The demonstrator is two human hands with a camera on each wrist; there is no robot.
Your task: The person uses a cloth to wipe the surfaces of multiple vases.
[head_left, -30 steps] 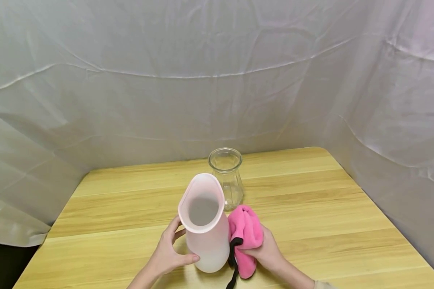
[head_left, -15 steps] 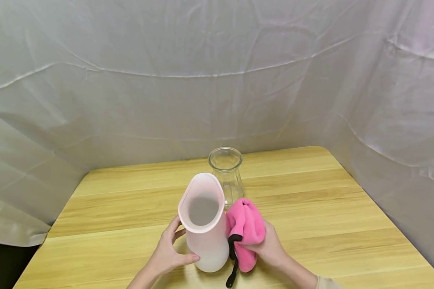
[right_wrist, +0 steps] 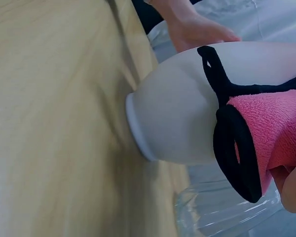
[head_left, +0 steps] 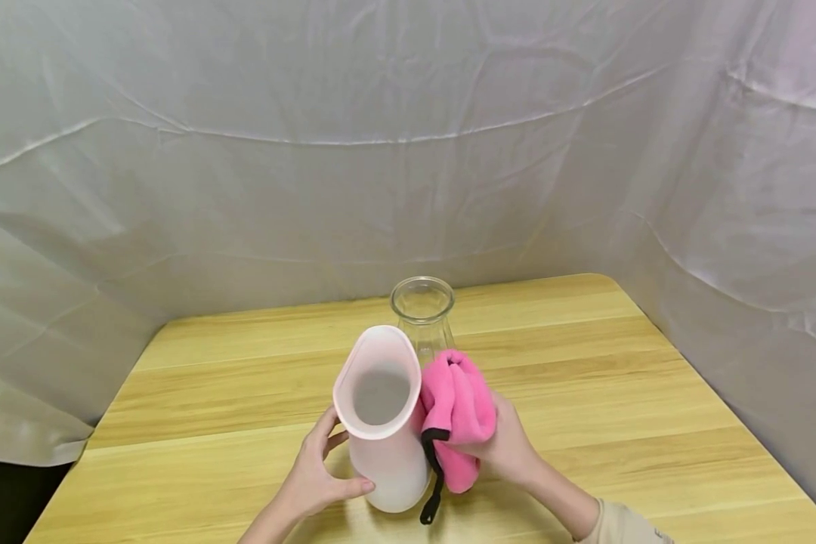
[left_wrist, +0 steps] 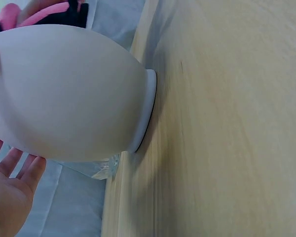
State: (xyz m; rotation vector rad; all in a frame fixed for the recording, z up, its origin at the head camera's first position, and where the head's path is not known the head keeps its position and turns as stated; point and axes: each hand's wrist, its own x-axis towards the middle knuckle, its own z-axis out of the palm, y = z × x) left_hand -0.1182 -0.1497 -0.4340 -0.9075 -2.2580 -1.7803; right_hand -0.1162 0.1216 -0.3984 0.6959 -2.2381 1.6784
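A pale vase (head_left: 393, 472), pink toward its wide slanted mouth, stands upright on its base. My left hand (head_left: 316, 472) holds its left side, thumb in front and fingers curving round behind. The left wrist view shows the fingertips of the left hand (left_wrist: 15, 192) against the rounded body. My right hand (head_left: 513, 446) grips a bunched pink cloth (head_left: 464, 408) with black trim. That cloth lies against the right side of the vase; in the right wrist view a black edge of the cloth (right_wrist: 266, 128) crosses the body. The right fingers are partly hidden by folds.
A clear glass vase (head_left: 427, 332) stands just behind, its lower part hidden by the pale vase and cloth. The wood-grain table (head_left: 653, 423) extends to both sides. Grey fabric (head_left: 408, 196) hangs around the back and sides.
My right hand has slid the pink cloth upward and away from me along the right side of the vase. The left hand and the vase have stayed put.
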